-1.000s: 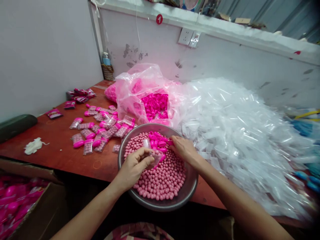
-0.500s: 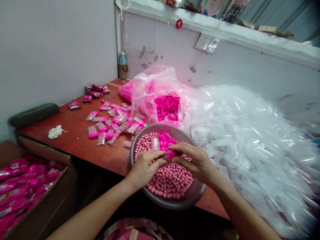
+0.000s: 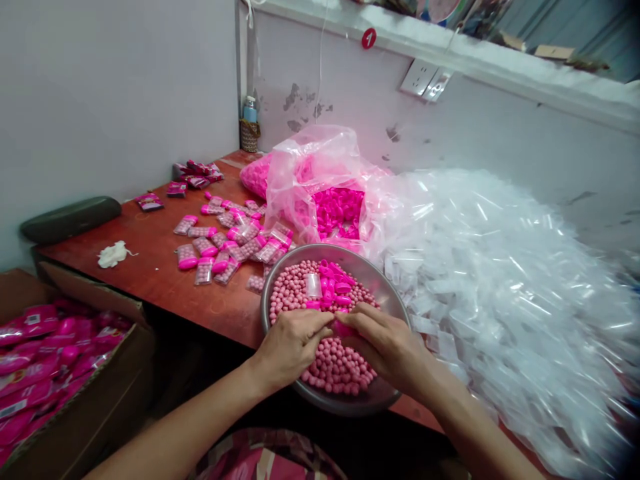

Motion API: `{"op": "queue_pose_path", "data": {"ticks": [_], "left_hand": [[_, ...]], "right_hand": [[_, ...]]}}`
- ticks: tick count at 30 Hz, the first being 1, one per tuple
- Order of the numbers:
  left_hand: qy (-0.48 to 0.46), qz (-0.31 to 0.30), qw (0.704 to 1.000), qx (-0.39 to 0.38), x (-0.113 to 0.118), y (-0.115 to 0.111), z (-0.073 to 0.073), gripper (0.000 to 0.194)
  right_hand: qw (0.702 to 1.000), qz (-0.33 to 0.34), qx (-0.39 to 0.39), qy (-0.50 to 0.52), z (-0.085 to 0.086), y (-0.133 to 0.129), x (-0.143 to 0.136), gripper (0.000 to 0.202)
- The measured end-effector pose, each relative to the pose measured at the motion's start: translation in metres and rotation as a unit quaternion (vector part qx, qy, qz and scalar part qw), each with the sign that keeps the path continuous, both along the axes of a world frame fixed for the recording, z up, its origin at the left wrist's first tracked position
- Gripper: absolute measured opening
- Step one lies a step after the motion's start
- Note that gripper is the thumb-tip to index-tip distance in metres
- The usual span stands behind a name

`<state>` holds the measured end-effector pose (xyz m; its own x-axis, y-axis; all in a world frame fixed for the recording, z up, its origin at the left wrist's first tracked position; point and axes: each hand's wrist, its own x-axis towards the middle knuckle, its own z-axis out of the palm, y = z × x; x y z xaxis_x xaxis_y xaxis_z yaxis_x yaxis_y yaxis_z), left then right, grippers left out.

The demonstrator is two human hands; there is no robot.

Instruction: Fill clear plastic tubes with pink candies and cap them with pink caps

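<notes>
Over a metal bowl point(image 3: 397, 313) of pink balls point(image 3: 340, 367), my two hands meet at a small plastic container with a pink cap point(image 3: 343, 327). My left hand point(image 3: 293, 343) is closed on its body, which the fingers mostly hide. The fingers of my right hand point(image 3: 387, 337) pinch the pink cap from the right. Just beyond them, several loose pink caps point(image 3: 329, 287) lie on the balls, beside a clear plastic container point(image 3: 313, 285).
Filled containers with pink caps point(image 3: 245, 230) are scattered left of the bowl. Behind it, an open plastic bag point(image 3: 315, 157) holds more caps. Clear empty containers point(image 3: 505, 287) are heaped at right. A cardboard box point(image 3: 95, 393) of pink packets stands at lower left.
Both hands have come slightly nearer to me with the container, uncovering more loose caps. My right fingers have closed further round the pink cap.
</notes>
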<state>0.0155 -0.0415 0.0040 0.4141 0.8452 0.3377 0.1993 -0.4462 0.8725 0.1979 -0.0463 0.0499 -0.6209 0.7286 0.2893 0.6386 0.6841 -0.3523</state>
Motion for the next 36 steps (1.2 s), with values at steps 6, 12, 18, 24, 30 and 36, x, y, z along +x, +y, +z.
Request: {"op": "queue_pose_path", "data": {"ticks": [6, 12, 18, 24, 30, 36], "left_hand": [[-0.077, 0.020, 0.993, -0.088, 0.001, 0.007, 0.004, 0.023], [-0.204, 0.023, 0.951, -0.233, 0.001, 0.019, 0.006, 0.027], [-0.122, 0.005, 0.984, -0.130, 0.001, 0.010, 0.006, 0.024], [-0.094, 0.014, 0.992, -0.081, -0.001, 0.010, 0.007, 0.027], [-0.075, 0.017, 0.996, -0.041, -0.001, 0.008, 0.006, 0.029], [-0.080, 0.042, 0.994, -0.053, -0.002, 0.015, 0.007, 0.026]], "right_hand": [[0.985, -0.016, -0.092, 0.143, 0.000, 0.005, 0.007, 0.028], [0.775, -0.110, -0.390, 0.485, -0.020, 0.002, 0.021, 0.039], [0.699, -0.096, -0.482, 0.520, -0.027, 0.010, 0.012, 0.027], [0.624, -0.039, -0.614, 0.482, -0.019, 0.016, -0.004, 0.027], [0.582, -0.043, -0.619, 0.526, -0.028, 0.012, -0.013, 0.021], [0.635, -0.065, -0.585, 0.500, -0.026, 0.016, -0.013, 0.029]]}}
